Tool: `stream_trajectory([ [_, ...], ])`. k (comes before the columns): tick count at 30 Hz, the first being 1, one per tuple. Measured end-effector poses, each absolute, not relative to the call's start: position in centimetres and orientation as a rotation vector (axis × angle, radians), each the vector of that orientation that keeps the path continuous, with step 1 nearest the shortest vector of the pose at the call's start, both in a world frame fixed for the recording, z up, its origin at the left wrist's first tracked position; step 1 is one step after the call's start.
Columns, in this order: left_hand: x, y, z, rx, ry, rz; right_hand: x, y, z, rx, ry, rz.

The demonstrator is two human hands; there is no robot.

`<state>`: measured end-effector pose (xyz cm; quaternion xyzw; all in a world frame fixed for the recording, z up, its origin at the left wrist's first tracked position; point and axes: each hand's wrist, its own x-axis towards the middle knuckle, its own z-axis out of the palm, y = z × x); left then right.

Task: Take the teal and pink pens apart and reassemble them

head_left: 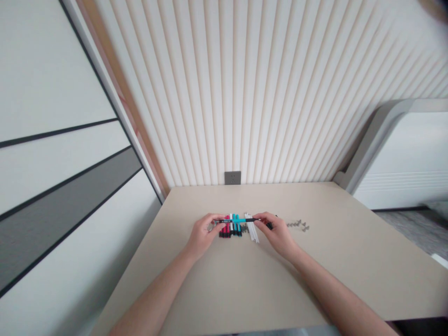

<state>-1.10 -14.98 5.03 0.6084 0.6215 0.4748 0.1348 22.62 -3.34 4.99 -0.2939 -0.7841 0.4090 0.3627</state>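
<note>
A black and turquoise pen point(240, 220) is held level between my two hands, above the table. My left hand point(205, 231) pinches its black left end between thumb and fingertips. At the other end, my right hand point(275, 228) grips the dark tip the same way. Below the pen lie several pink and black pen barrels point(225, 231), along with white and turquoise ones point(236, 230). Thin white refills point(252, 232) lie in a bundle just left of my right hand. Some black pieces are partly hidden behind the right fingers.
Small grey parts point(303, 226) lie scattered right of my right hand. The beige table point(224, 289) runs back to a ribbed white wall with a dark socket point(233, 178). A white and grey cabinet point(63, 186) stands at the left, a white headboard point(402, 158) at the right.
</note>
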Motion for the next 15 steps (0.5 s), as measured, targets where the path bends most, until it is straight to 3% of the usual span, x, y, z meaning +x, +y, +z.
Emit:
stream_trajectory([
  [15,-1.39,-15.01,5.04,1.825,1.83,1.382,22.62,-3.06,4.76,-0.801,-2.026,1.057],
])
